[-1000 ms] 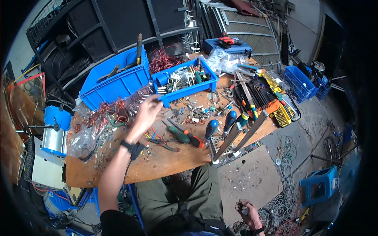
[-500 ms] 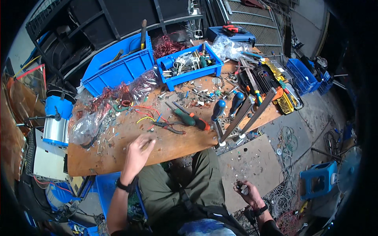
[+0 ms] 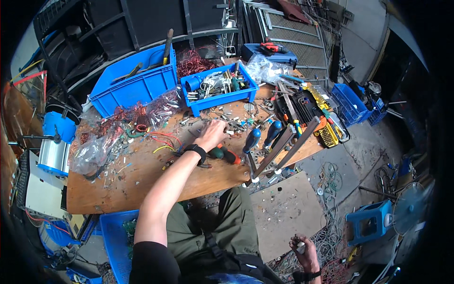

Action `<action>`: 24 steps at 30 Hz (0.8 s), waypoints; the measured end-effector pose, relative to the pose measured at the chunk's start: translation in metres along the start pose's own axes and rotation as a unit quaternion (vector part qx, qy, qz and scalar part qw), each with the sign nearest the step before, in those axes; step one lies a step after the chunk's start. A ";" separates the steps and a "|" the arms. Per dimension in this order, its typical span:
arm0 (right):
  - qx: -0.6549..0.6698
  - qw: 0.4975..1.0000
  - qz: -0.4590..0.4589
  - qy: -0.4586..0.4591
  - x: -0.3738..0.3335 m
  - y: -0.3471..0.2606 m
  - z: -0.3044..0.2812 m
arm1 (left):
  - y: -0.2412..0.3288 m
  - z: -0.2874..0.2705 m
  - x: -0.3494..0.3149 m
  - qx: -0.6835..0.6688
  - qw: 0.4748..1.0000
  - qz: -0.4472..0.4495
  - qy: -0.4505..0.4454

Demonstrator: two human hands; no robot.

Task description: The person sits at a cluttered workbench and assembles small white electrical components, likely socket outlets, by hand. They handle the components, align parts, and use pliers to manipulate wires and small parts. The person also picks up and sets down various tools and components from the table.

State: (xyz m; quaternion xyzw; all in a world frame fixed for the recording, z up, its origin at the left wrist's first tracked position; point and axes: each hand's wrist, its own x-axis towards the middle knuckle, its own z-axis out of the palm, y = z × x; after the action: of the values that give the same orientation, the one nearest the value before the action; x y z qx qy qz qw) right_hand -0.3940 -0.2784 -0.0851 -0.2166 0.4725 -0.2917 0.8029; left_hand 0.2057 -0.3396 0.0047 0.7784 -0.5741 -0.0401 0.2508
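Stretched out over the workbench, my left hand has its fingers drawn together among small scrap pieces. A small white piece shows at its fingertips; whether it is gripped is unclear. Beneath and beside this wrist lie a green-handled tool and one with a red and black handle. The pliers there are mostly covered by my arm. Low at the right, off the bench, my right hand is curled around a small white piece with dark bits beside it; their kind cannot be made out.
Two bar clamps with blue handles rise from the bench's front right. Behind are a blue bin and a blue tray of parts. Copper wire and plastic bags lie left. A tool set sits right; cables cover the floor.
My left hand has reached forward and right, from the bench's front to the scrap behind the tools. My right hand stays low, still curled around its small pieces. The whole view has shifted slightly.
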 end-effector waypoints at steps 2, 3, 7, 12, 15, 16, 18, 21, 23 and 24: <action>-0.001 1.000 -0.005 0.019 -0.007 -0.001 0.000 | -0.001 -0.002 0.000 0.010 1.000 -0.006 -0.021; -0.009 0.999 -0.006 0.031 -0.010 -0.002 0.002 | -0.005 -0.006 -0.004 0.011 1.000 0.007 -0.006; 0.019 0.999 0.004 0.044 -0.003 0.004 -0.005 | -0.001 -0.019 -0.013 -0.004 0.999 0.002 0.048; -0.005 1.000 0.012 0.029 0.013 0.005 0.008 | -0.003 -0.046 -0.023 -0.010 0.994 -0.092 0.050; -0.013 1.000 0.026 0.007 0.022 0.006 0.015 | -0.010 -0.054 -0.033 -0.144 0.983 -0.098 0.052; -0.014 0.999 0.030 -0.002 0.024 0.005 0.018 | -0.009 -0.057 -0.035 -0.172 0.978 -0.111 0.052; -0.020 0.999 0.033 -0.014 0.026 0.004 0.026 | -0.008 -0.063 -0.041 -0.267 0.955 -0.119 0.059; -0.032 0.999 0.036 -0.021 0.028 0.001 0.032 | -0.006 -0.071 -0.055 -0.359 0.921 -0.125 0.081; -0.040 0.998 0.038 -0.023 0.029 0.000 0.034 | 0.001 -0.081 -0.063 -0.353 0.922 -0.130 0.095; -0.043 0.998 0.039 -0.024 0.029 0.001 0.036 | -0.001 -0.083 -0.064 -0.358 0.918 -0.135 0.101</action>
State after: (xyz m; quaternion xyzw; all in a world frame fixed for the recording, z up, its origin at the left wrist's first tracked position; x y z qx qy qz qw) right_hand -0.3511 -0.2946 -0.0874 -0.2396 0.4731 -0.2345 0.8147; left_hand 0.2141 -0.2521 0.0625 0.7064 -0.3826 -0.1980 0.5617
